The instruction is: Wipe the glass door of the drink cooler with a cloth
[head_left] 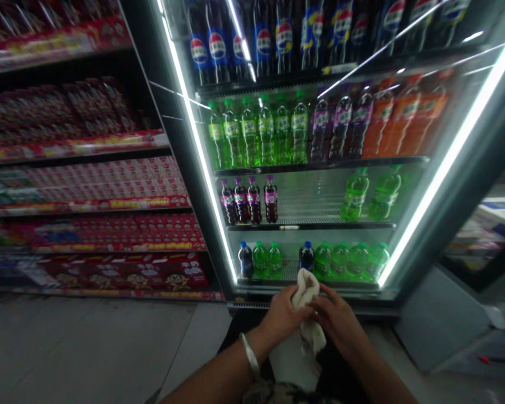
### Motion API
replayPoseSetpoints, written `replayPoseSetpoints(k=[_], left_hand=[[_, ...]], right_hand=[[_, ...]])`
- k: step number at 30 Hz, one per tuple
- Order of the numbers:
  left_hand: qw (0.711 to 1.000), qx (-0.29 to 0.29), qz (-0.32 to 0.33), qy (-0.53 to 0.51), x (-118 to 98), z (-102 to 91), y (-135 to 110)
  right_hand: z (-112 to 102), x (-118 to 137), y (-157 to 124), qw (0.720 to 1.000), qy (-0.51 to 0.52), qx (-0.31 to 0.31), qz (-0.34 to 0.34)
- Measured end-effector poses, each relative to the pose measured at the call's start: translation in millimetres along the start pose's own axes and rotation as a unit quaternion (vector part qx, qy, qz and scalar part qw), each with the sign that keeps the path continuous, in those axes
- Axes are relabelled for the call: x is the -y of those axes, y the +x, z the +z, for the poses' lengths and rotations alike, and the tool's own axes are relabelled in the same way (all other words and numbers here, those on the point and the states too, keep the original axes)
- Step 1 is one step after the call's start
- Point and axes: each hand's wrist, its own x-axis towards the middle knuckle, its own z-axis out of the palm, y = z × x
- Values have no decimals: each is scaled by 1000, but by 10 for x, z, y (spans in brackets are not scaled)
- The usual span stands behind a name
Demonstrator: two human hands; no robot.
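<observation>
White cloth (306,292) stands upright between left hand (283,315) and right hand (339,318).

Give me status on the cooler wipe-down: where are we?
Done: nothing provable; the cooler glass door shows glare streaks, and no clearly wiped patch is visible. In hand: both the left hand and right hand grip a white cloth, bunched up just below the door's bottom edge, not touching the glass. Left: seemingly the whole door front, judging by the cloth's position.
</observation>
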Motion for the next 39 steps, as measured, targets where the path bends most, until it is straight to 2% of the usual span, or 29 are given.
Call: replayPoseSetpoints(k=[3,7,9,11,16,18,21,27,30,32,35,37,39], left_hand=[[1000,3,0,-27,17,-92,49],[990,24,-39,-135,-19,-280,85],[980,50,-55,-185,-69,-364,87],[973,70,-65,-209,-124,-422,89],[968,106,-87,-210,-184,-449,110],[971,121,-85,-188,-163,-438,117],[978,119,-78,-153,-110,-428,119],[977,123,-76,-159,-82,-412,100],[980,121,-64,-145,-116,-405,79],[983,103,-66,-138,-129,-406,71],[982,75,-83,-154,-108,-416,86],[979,66,-88,-173,-70,-423,111],[976,52,-90,-191,-21,-424,139]], right_hand=[[-32,52,-18,1000,10,-3,20],[-183,148,32,995,-32,-80,-52],[-230,196,57,991,-54,-92,-76],[-220,239,53,994,-54,-64,-74],[-54,315,-61,996,-24,66,-46],[-19,331,-94,996,-46,74,-23],[-44,332,-83,992,-119,46,-7],[-113,319,12,966,-248,-56,-40],[-84,337,6,960,-264,-82,-51],[-77,317,-4,974,-216,-58,-22],[-126,184,4,995,-70,64,40],[-194,43,31,990,-11,136,39],[-264,-100,66,979,1,199,42]])
